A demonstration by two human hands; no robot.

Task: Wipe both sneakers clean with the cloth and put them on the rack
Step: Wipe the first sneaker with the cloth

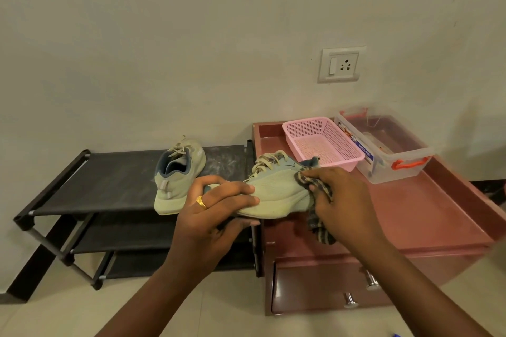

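Note:
One pale green sneaker (178, 176) stands on the top shelf of the black shoe rack (109, 180), heel toward me. A second pale green sneaker (276, 191) is held in the air over the gap between rack and cabinet, lying on its side with laces up. My left hand (216, 210) grips its toe end, fingers over the upper and thumb under the sole. My right hand (339, 200) holds a dark checked cloth (315, 186) bunched against the heel end; a loose tail of cloth hangs below the hand.
A reddish-brown cabinet (410, 216) with a rimmed top and a drawer stands right of the rack. On it sit a pink mesh basket (323, 142) and a clear plastic box (383, 145) with orange latches. A wall socket (341, 64) is above.

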